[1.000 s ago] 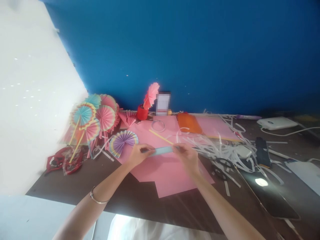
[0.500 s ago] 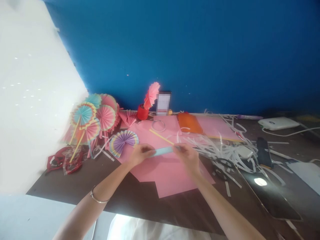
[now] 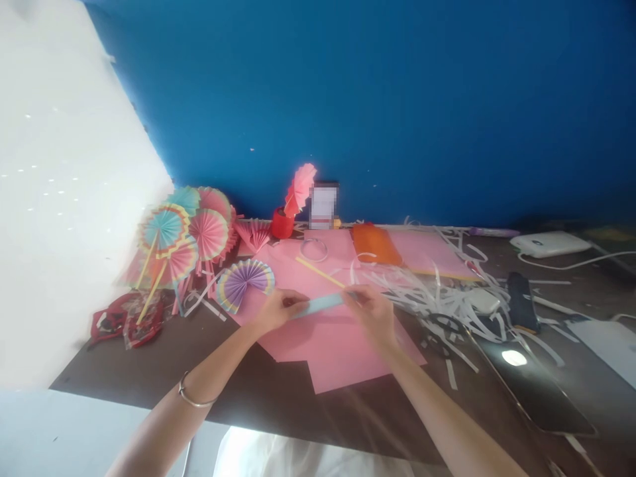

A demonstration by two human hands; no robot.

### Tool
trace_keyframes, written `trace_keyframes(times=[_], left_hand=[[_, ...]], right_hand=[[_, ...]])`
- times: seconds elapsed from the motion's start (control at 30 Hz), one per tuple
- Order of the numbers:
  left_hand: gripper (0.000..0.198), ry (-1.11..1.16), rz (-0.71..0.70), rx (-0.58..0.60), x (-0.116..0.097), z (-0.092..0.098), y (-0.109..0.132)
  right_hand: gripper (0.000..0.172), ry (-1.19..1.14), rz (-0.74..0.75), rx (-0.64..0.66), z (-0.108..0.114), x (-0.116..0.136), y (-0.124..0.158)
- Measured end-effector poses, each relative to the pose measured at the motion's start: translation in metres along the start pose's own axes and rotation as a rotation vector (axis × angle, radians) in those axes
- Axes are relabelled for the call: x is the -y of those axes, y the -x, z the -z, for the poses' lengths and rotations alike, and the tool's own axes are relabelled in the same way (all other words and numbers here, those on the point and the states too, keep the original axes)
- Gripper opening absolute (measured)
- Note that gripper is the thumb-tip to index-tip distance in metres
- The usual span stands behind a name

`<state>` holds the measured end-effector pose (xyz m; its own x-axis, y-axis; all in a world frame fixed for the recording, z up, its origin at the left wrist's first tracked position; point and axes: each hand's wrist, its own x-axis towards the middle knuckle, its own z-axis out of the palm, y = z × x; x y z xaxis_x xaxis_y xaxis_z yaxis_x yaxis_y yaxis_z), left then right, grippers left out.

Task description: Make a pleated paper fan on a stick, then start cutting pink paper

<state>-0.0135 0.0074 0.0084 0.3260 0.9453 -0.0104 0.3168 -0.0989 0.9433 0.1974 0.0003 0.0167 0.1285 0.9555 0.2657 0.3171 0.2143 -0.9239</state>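
Note:
A narrow light-blue folded paper strip (image 3: 320,304) is held level just above the pink paper sheets (image 3: 338,344) on the dark table. My left hand (image 3: 274,310) pinches its left end, fingers closed. My right hand (image 3: 373,311) pinches its right end, fingers closed too. A thin yellow stick (image 3: 318,270) lies on the pink paper just beyond the strip. A purple and yellow pleated paper fan (image 3: 242,281) lies to the left of my left hand.
Several coloured paper fans on sticks (image 3: 181,235) are piled at the far left, with red wrappers (image 3: 126,318) in front. White paper shreds (image 3: 447,291), black scissors (image 3: 440,329), a phone (image 3: 534,387), an orange sheet (image 3: 375,244) and a red cup (image 3: 282,225) lie around. The blue wall stands behind.
Almost nothing differs; both hands still pinch the blue strip, which has tilted slightly with its left end a little lower.

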Motion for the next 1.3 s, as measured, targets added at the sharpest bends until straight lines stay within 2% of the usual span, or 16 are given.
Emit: trace_keyframes(times=[0.17, 0.27, 0.33, 0.4, 0.5, 0.73, 1.0, 1.3], left_hand=[[0.019, -0.026, -0.019, 0.016, -0.007, -0.001, 0.002], [0.018, -0.020, -0.016, -0.001, -0.010, -0.003, 0.004], [0.018, 0.005, -0.016, -0.028, -0.010, -0.004, 0.004], [0.018, 0.031, -0.015, -0.057, -0.010, -0.006, 0.004], [0.017, 0.018, -0.012, -0.083, -0.011, -0.007, 0.004], [0.020, 0.028, -0.018, -0.056, -0.013, -0.007, 0.005], [0.021, 0.040, 0.004, -0.022, -0.009, -0.006, 0.004], [0.021, 0.034, -0.004, -0.008, -0.009, -0.005, 0.004]], right_hand=[[0.022, -0.016, -0.015, 0.004, 0.002, -0.004, -0.001], [0.025, -0.102, -0.038, 0.027, 0.002, -0.007, -0.004], [0.033, -0.210, -0.090, 0.083, 0.000, -0.007, -0.005], [0.039, -0.296, -0.171, 0.194, -0.003, -0.005, -0.005], [0.035, -0.315, -0.258, 0.314, -0.007, 0.000, -0.004], [0.033, -0.229, -0.309, 0.225, -0.007, 0.008, 0.000], [0.027, -0.163, -0.292, 0.190, -0.004, 0.019, 0.002], [0.032, -0.171, -0.278, 0.200, -0.003, 0.013, 0.001]])
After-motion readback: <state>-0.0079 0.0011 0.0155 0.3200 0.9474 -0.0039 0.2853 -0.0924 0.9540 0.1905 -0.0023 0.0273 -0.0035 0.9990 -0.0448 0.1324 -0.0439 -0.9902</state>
